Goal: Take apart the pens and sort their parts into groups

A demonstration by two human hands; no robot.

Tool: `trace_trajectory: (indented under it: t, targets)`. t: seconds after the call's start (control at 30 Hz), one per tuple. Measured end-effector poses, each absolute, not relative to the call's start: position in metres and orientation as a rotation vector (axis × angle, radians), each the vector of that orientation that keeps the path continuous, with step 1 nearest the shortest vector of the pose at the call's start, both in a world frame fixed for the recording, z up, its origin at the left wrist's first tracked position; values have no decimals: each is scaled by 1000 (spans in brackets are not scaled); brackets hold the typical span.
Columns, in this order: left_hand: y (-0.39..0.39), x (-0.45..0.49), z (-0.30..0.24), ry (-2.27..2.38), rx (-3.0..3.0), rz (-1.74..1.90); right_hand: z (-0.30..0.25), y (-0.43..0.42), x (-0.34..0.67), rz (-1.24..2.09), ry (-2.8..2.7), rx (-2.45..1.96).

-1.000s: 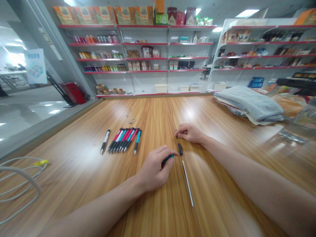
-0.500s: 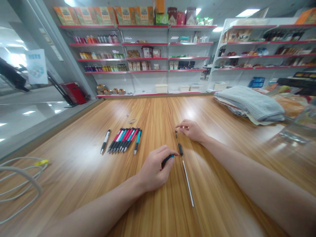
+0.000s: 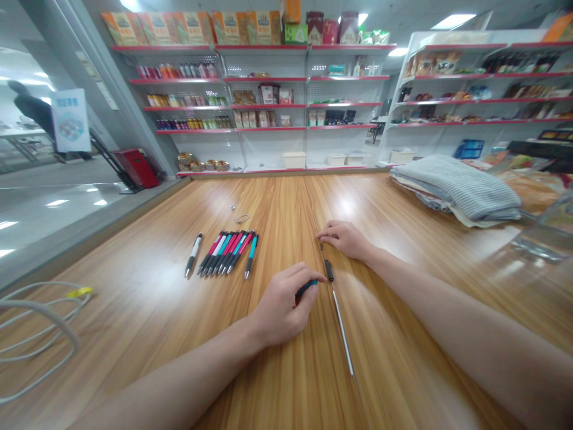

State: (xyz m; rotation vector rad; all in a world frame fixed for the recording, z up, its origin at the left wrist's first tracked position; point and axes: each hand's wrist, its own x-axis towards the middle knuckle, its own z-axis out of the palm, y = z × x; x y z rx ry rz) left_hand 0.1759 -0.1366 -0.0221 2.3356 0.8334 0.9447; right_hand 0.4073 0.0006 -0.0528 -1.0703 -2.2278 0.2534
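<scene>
My left hand [image 3: 289,304] rests low over the table, its fingers curled round a teal pen barrel [image 3: 307,289] that is mostly hidden in the grip. My right hand [image 3: 342,237] is further forward, thumb and fingertips pinched together over a small dark pen part, which they largely cover. Just below those fingertips a tiny piece [image 3: 321,246] shows on the wood. Between the hands lies a black pen grip [image 3: 329,270], and nearer to me a thin white ink refill [image 3: 343,331] lies in line with it.
Left of my hands lies a row of several pens [image 3: 227,254], with a white pen [image 3: 193,255] apart from them. Behind is a small ring [image 3: 242,218]. A pale cable [image 3: 67,325] coils at the left; folded cloths [image 3: 461,188] lie at the back right.
My right hand's fingertips have come down and closed over the small part at the far end of the line. My left hand keeps its hold on the barrel.
</scene>
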Motion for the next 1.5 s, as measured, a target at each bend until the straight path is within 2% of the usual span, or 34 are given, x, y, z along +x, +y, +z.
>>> trace_trajectory:
  t: [1.5]
  targets:
    - [-138,175,-21,841,2333,966,-52,2,405,221,-2273,-1038]
